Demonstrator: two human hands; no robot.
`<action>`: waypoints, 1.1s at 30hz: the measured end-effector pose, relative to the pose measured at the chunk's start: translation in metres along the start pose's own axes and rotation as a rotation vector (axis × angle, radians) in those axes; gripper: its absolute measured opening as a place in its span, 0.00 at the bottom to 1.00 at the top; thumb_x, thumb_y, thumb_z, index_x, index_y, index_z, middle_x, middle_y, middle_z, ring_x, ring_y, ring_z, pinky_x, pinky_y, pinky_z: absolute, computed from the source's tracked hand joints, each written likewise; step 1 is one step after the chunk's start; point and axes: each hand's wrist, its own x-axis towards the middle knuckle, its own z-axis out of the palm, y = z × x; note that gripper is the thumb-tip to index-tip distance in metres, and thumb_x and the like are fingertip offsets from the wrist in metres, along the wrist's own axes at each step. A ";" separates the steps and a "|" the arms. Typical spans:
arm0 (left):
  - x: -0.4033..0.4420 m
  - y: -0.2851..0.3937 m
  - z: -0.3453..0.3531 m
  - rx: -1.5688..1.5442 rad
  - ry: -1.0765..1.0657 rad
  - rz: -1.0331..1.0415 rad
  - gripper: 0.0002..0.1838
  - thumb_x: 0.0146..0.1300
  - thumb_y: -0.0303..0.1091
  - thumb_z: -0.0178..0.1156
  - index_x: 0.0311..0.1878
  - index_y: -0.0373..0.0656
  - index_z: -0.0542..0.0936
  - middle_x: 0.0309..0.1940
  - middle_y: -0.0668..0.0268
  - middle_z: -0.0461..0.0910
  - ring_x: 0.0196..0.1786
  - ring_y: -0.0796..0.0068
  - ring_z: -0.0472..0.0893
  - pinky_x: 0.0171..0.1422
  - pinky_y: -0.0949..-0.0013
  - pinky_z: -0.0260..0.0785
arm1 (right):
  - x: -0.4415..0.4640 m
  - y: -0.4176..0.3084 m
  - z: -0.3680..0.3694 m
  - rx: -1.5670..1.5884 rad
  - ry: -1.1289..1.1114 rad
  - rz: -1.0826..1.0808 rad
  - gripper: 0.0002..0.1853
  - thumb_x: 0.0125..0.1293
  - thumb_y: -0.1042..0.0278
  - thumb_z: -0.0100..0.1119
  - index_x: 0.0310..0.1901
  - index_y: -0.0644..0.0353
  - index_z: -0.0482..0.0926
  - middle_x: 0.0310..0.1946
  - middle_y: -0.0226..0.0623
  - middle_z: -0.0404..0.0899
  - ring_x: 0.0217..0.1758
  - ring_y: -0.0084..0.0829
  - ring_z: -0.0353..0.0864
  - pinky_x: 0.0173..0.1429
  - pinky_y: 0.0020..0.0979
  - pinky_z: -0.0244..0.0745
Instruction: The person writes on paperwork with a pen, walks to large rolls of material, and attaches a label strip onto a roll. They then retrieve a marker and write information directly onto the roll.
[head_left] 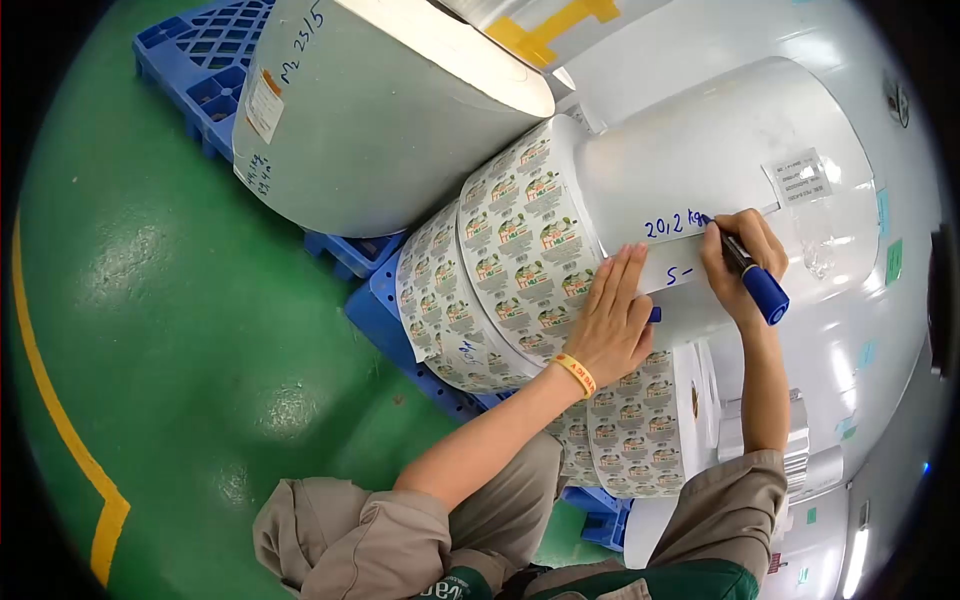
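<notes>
My right hand grips a marker pen with a dark barrel and a blue end. Its tip meets the large silvery-white roll, right after the blue handwriting "20,2 kg". Below that line are the marks "S-". With fingers stretched, my left hand presses on the roll beside the writing; a blue marker cap sticks out between its thumb and fingers. Close to the left hand are printed label rolls with repeated green, red and orange pictures.
A big grey-white roll with blue handwriting stands at upper left on a blue plastic pallet. More printed rolls lie below my hands. A paper label is stuck on the silvery roll. A yellow line crosses the green floor.
</notes>
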 end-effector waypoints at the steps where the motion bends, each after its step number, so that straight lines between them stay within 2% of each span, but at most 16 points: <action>1: 0.000 0.000 0.000 -0.004 0.000 -0.001 0.12 0.57 0.35 0.58 0.37 0.38 0.68 0.72 0.38 0.49 0.75 0.39 0.50 0.77 0.45 0.42 | -0.001 -0.002 -0.001 0.003 0.045 0.030 0.04 0.55 0.80 0.63 0.30 0.65 0.77 0.23 0.38 0.75 0.22 0.30 0.75 0.29 0.27 0.71; 2: 0.000 0.000 0.000 -0.007 0.002 -0.002 0.12 0.57 0.35 0.58 0.37 0.38 0.68 0.72 0.38 0.49 0.75 0.40 0.50 0.77 0.45 0.42 | -0.003 0.001 -0.001 0.011 0.112 0.056 0.04 0.56 0.79 0.64 0.32 0.66 0.78 0.24 0.39 0.76 0.23 0.30 0.76 0.30 0.27 0.72; 7: 0.000 0.000 -0.001 -0.005 -0.011 -0.003 0.12 0.58 0.35 0.58 0.36 0.38 0.69 0.72 0.38 0.50 0.75 0.40 0.50 0.77 0.45 0.42 | 0.010 0.000 -0.011 -0.018 0.022 0.050 0.04 0.56 0.79 0.64 0.31 0.66 0.78 0.23 0.39 0.76 0.23 0.28 0.76 0.30 0.26 0.71; 10: 0.000 0.001 -0.001 0.003 -0.008 -0.006 0.12 0.58 0.35 0.58 0.36 0.38 0.69 0.72 0.38 0.50 0.75 0.40 0.50 0.77 0.45 0.41 | 0.003 0.005 -0.024 -0.030 -0.222 0.103 0.03 0.56 0.78 0.63 0.29 0.65 0.77 0.22 0.37 0.75 0.22 0.27 0.75 0.30 0.26 0.70; 11: 0.000 -0.001 0.001 0.010 -0.005 -0.001 0.12 0.58 0.35 0.58 0.36 0.38 0.69 0.72 0.38 0.50 0.75 0.40 0.49 0.77 0.45 0.41 | 0.002 0.003 -0.024 0.093 -0.174 0.172 0.04 0.55 0.77 0.63 0.29 0.65 0.77 0.21 0.37 0.75 0.21 0.27 0.73 0.29 0.25 0.68; 14: -0.001 -0.001 0.001 0.007 -0.009 0.002 0.12 0.58 0.35 0.58 0.36 0.38 0.69 0.72 0.38 0.49 0.76 0.40 0.49 0.78 0.45 0.40 | 0.008 0.007 -0.022 0.016 0.038 0.116 0.04 0.56 0.77 0.64 0.29 0.65 0.77 0.21 0.37 0.75 0.22 0.27 0.75 0.30 0.26 0.70; 17: -0.001 -0.001 0.002 0.001 -0.008 0.003 0.12 0.58 0.35 0.58 0.37 0.38 0.69 0.72 0.38 0.49 0.76 0.40 0.49 0.77 0.45 0.41 | 0.013 0.005 -0.023 -0.034 0.013 0.122 0.05 0.56 0.77 0.64 0.30 0.66 0.78 0.22 0.38 0.76 0.23 0.27 0.76 0.31 0.25 0.71; 25: 0.000 0.000 0.000 0.009 -0.018 0.001 0.12 0.57 0.35 0.58 0.37 0.38 0.69 0.72 0.38 0.49 0.76 0.41 0.48 0.77 0.45 0.41 | 0.009 0.013 -0.017 -0.058 0.034 -0.039 0.04 0.54 0.81 0.64 0.30 0.66 0.77 0.23 0.38 0.76 0.23 0.29 0.75 0.30 0.26 0.71; 28: 0.000 0.000 0.000 0.014 -0.016 -0.002 0.13 0.57 0.36 0.58 0.37 0.38 0.69 0.72 0.38 0.49 0.76 0.41 0.49 0.77 0.45 0.41 | 0.011 0.011 -0.024 -0.030 -0.050 0.035 0.04 0.54 0.80 0.64 0.28 0.65 0.77 0.22 0.38 0.75 0.23 0.29 0.75 0.30 0.27 0.71; 33: 0.000 0.000 0.001 0.023 -0.012 0.005 0.13 0.58 0.36 0.58 0.37 0.38 0.69 0.72 0.38 0.49 0.76 0.41 0.49 0.78 0.46 0.41 | 0.010 0.015 -0.028 -0.030 -0.087 0.000 0.04 0.53 0.80 0.62 0.27 0.65 0.76 0.21 0.38 0.74 0.21 0.30 0.73 0.29 0.26 0.68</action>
